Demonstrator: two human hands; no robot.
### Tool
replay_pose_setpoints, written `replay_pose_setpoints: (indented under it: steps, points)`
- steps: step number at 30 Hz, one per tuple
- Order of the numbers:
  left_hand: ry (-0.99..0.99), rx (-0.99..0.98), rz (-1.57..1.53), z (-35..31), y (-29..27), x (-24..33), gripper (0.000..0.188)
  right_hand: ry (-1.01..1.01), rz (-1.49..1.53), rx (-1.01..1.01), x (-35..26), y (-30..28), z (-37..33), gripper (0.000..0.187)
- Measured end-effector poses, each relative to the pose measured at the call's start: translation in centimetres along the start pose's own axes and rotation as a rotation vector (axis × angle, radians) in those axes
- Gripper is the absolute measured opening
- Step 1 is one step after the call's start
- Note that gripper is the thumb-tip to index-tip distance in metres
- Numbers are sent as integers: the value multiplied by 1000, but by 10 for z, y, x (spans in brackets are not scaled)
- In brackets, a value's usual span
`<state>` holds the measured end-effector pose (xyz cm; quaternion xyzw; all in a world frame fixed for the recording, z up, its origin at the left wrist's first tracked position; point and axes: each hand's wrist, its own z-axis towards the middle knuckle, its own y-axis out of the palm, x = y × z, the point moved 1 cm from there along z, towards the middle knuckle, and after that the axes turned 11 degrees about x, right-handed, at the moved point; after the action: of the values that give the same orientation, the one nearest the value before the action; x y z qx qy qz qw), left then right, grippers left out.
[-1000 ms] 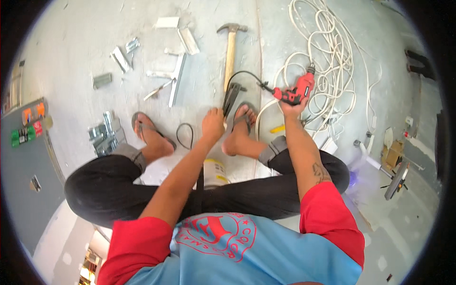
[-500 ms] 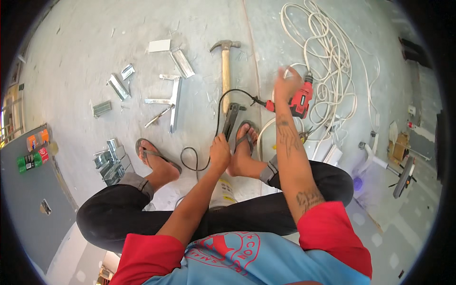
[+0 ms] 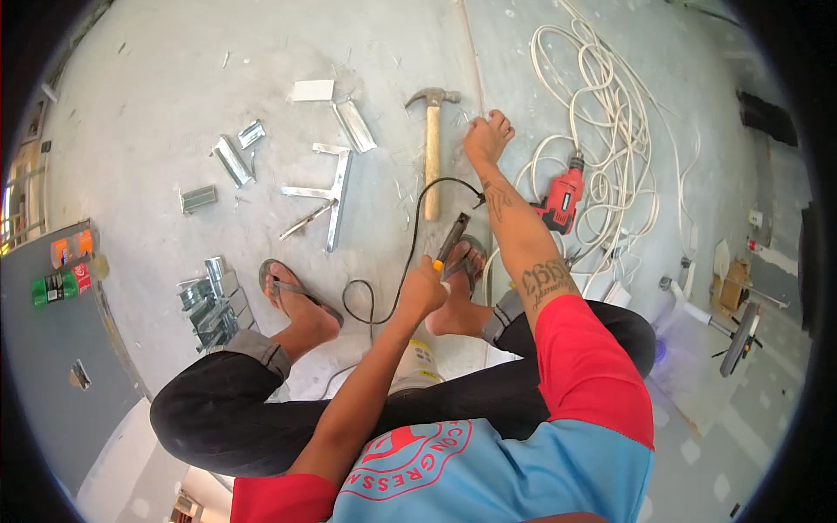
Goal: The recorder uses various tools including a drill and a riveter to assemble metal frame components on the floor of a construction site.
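My left hand (image 3: 424,290) is closed round a dark hand tool that looks like a hand riveter (image 3: 455,239), with an orange part by my fingers, held above my right foot. My right hand (image 3: 490,138) is over the floor to the right of the claw hammer (image 3: 432,166), its fingers curled; whatever they may hold is too small to make out. Below that forearm lies a red and black power drill (image 3: 561,199), partly covered by the arm. An angled metal bracket (image 3: 341,200) of joined channel pieces lies left of the hammer.
Loose white cable (image 3: 610,131) lies coiled at the right. Cut metal channel pieces (image 3: 231,161) and thin scraps are scattered at the left, with a stack of metal profiles (image 3: 209,305) near my left foot. A black cord (image 3: 417,209) curves between my feet. Bottles (image 3: 61,286) lie far left.
My right hand has moved left, from beside the drill to the floor right of the hammer. The tool in my left hand has turned, and its orange part now shows.
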<state>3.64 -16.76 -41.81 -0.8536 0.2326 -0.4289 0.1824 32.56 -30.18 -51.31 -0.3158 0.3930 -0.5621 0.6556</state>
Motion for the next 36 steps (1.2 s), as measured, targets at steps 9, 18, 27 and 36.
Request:
replay_pose_setpoints:
  steps: [9,18,27,36]
  points:
    - [-18,141,-46,-106,-118,50,49,-48,133,-28,19,52,1,31]
    - [-322,228,-380,-112,-137,22,46,-173,-151,-286,-9,7,17,26]
    - [-119,466,-300,-93,-114,13,46,-457,-318,-298,-6,17,18,23]
    - [-66,479,-326,-107,-122,23,45,-305,-291,-249,23,49,21,26]
